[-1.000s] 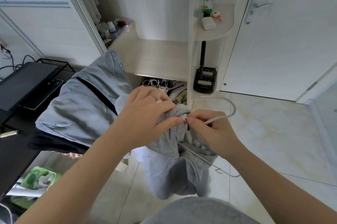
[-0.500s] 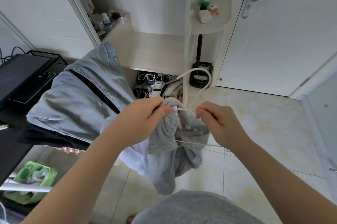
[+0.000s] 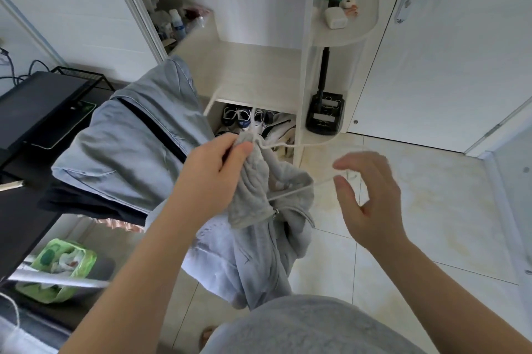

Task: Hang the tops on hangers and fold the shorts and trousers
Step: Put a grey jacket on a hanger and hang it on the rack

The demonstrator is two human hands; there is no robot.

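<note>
1. Left grip: I am reading it as closed in a pinch. The thumb and curled fingers are clamping a bunched fold at the top edge of the grey zip-up top.

2. Grey zip-up top: it is hanging from that pinch in front of the person's body and above the tiled floor, its lower part drooping down in loose folds. Part of it is lying against a pale garment behind it.

3. White hanger: it is sitting partly inside the top. One thin arm is sticking out of the fabric to the right, and a motion-blurred loop is showing near the pinch.

4. Right grip: it is wide open, fingers spread and lightly bent, holding nothing. The thumb tip is hovering just beside the free end of the hanger arm; I cannot tell whether it is touching.

5. Surroundings: a blue-grey garment is lying draped over the edge of the dark counter at the left. Shoes are sitting in the open shelf beyond the hands.
</note>
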